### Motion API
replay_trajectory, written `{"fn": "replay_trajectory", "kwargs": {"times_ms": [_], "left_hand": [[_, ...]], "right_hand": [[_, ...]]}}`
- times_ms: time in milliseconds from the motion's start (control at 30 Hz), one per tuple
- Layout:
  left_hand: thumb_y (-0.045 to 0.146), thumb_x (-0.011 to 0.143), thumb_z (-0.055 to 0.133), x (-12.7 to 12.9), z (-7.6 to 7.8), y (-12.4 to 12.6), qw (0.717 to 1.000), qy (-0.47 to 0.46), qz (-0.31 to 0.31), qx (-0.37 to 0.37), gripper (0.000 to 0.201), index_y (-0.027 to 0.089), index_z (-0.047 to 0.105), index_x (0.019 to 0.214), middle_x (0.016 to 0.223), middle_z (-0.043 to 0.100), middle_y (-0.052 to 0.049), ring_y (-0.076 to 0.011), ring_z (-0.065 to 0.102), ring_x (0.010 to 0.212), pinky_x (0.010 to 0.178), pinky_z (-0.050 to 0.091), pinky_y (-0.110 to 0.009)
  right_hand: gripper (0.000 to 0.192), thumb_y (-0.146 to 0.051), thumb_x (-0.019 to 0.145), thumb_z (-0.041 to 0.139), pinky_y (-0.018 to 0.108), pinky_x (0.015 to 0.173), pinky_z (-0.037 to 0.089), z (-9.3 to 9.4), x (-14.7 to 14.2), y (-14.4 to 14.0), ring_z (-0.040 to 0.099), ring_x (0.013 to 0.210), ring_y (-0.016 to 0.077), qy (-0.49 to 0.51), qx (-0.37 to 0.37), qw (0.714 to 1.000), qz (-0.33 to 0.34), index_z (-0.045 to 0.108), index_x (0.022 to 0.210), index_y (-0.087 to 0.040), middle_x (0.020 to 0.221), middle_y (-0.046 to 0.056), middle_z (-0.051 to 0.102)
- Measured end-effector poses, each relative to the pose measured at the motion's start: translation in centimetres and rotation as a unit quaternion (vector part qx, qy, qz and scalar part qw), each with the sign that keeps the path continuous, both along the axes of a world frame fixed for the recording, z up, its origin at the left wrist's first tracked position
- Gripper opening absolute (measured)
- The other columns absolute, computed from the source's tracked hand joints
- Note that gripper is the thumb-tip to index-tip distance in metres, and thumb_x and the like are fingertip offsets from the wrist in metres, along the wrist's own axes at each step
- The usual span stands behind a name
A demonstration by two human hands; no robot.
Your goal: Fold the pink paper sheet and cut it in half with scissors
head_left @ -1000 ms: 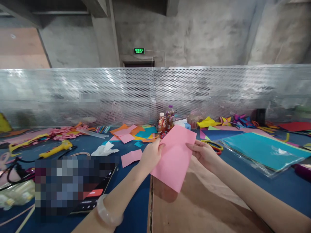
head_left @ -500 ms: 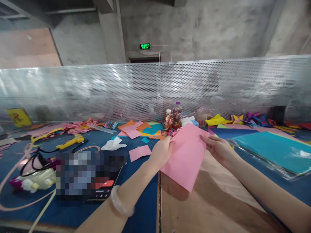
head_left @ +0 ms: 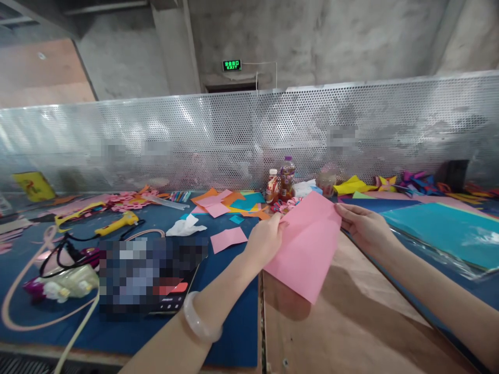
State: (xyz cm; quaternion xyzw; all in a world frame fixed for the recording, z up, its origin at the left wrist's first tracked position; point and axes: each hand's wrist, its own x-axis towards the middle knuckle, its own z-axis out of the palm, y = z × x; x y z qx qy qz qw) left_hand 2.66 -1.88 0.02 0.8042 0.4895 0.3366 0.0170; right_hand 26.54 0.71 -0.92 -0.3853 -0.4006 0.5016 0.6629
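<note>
A sheet of pink paper (head_left: 306, 249) is held up at a tilt above the brown board (head_left: 312, 337). My left hand (head_left: 266, 238) pinches its left edge, a pale bangle on the wrist below. At the upper right corner, the fingertips of my right hand (head_left: 360, 222) are closed on the paper. A smaller pink paper piece (head_left: 228, 239) with a crease lies on the blue table top, left of my left hand. Teal sheets in a clear plastic sleeve (head_left: 448, 234) lie to the right of my right hand.
A yellow glue gun (head_left: 117, 223), a tablet-like device (head_left: 171, 298) with a blurred screen and looping cables lie at left. Two drink bottles (head_left: 287, 179) stand by the perforated metal screen (head_left: 175, 140). Crumpled tissue (head_left: 186, 226) and coloured paper scraps (head_left: 249, 200) are spread across the back.
My right hand has moved slightly right along with the paper's upper corner. Both hands still grip the pink paper. The whole view has shifted a little.
</note>
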Motion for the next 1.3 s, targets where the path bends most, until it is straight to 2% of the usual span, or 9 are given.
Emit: {"fn": "replay_trajectory", "kwargs": {"times_ms": [133,267,333,533,667,867,1033,1167,1300], "left_hand": [[0.031,0.090,0.036,0.1,0.1,-0.1,0.999,-0.030,-0.009,0.025,0.028,0.016,0.052,0.108,0.087,0.066,-0.009,-0.0230,0.062,0.082,0.068,0.044,-0.030],[0.031,0.089,0.038,-0.1,0.6,-0.4,0.997,-0.068,0.006,0.034,0.026,0.015,0.053,0.102,0.081,0.066,-0.007,-0.0221,0.063,0.076,0.065,0.044,-0.030],[0.031,0.089,0.039,-0.2,0.7,-0.4,0.995,-0.088,0.010,0.035,0.023,0.016,0.054,0.098,0.077,0.066,-0.006,-0.0216,0.062,0.073,0.063,0.043,-0.029],[0.030,0.087,0.043,-0.3,0.6,-0.2,0.987,-0.158,0.011,0.038,0.018,0.018,0.056,0.094,0.089,0.066,-0.006,-0.0209,0.062,0.083,0.070,0.044,-0.029],[0.032,0.087,0.044,-0.4,0.7,0.0,0.983,-0.178,0.019,0.030,0.020,0.017,0.058,0.090,0.086,0.066,-0.007,-0.0213,0.062,0.079,0.069,0.045,-0.030],[0.030,0.086,0.045,-0.6,0.8,0.4,0.971,-0.238,-0.002,0.022,0.023,0.016,0.058,0.100,0.097,0.066,-0.007,-0.0205,0.060,0.092,0.079,0.044,-0.031],[0.031,0.086,0.046,-0.7,0.8,0.4,0.968,-0.250,-0.019,0.015,0.024,0.017,0.059,0.099,0.098,0.066,-0.006,-0.0203,0.059,0.091,0.079,0.044,-0.031],[0.032,0.086,0.045,-0.8,0.9,0.3,0.966,-0.257,-0.022,0.025,0.024,0.016,0.060,0.096,0.096,0.066,-0.006,-0.0205,0.059,0.090,0.078,0.044,-0.031],[0.033,0.087,0.044,-0.9,1.1,0.2,0.967,-0.251,-0.037,0.014,0.024,0.017,0.060,0.094,0.094,0.066,-0.006,-0.0203,0.059,0.088,0.076,0.044,-0.030]], "right_hand": [[0.011,-0.024,0.070,0.070,0.022,0.068,0.054,0.4,-0.5,-0.6,0.063,0.070,0.0130,0.002,0.039,0.999,-0.012,0.067,0.079,-0.019,0.077,0.001,0.069],[0.025,-0.037,0.075,0.064,0.027,0.068,0.054,1.1,-2.0,-1.8,0.064,0.076,0.0174,-0.012,0.000,0.997,0.081,0.066,0.092,-0.019,0.093,0.006,0.069],[0.025,-0.036,0.074,0.065,0.026,0.066,0.054,1.2,-2.6,-2.2,0.064,0.075,0.0179,-0.026,-0.019,0.992,0.120,0.067,0.090,-0.017,0.092,0.008,0.069],[0.022,-0.032,0.071,0.069,0.026,0.068,0.053,0.6,-3.1,-2.7,0.064,0.074,0.0174,-0.066,-0.031,0.984,0.164,0.068,0.085,-0.015,0.087,0.008,0.070],[0.024,-0.034,0.074,0.065,0.027,0.066,0.052,0.2,-3.7,-2.8,0.063,0.071,0.0158,-0.066,-0.029,0.979,0.192,0.068,0.085,-0.013,0.087,0.008,0.069],[0.029,-0.035,0.076,0.063,0.030,0.072,0.052,0.4,-4.2,-3.7,0.063,0.079,0.0180,-0.072,-0.049,0.967,0.241,0.067,0.097,-0.015,0.095,0.010,0.068],[0.032,-0.037,0.077,0.061,0.029,0.071,0.052,0.3,-4.2,-3.9,0.064,0.079,0.0188,-0.105,-0.031,0.960,0.257,0.066,0.100,-0.014,0.095,0.011,0.068],[0.033,-0.036,0.078,0.061,0.033,0.080,0.050,-0.1,-4.1,-3.7,0.062,0.089,0.0214,-0.108,-0.028,0.952,0.287,0.065,0.103,-0.014,0.102,0.012,0.067],[0.032,-0.036,0.079,0.060,0.033,0.077,0.051,-0.4,-3.9,-3.6,0.063,0.086,0.0214,-0.138,-0.015,0.948,0.285,0.066,0.101,-0.014,0.098,0.011,0.068]]}}
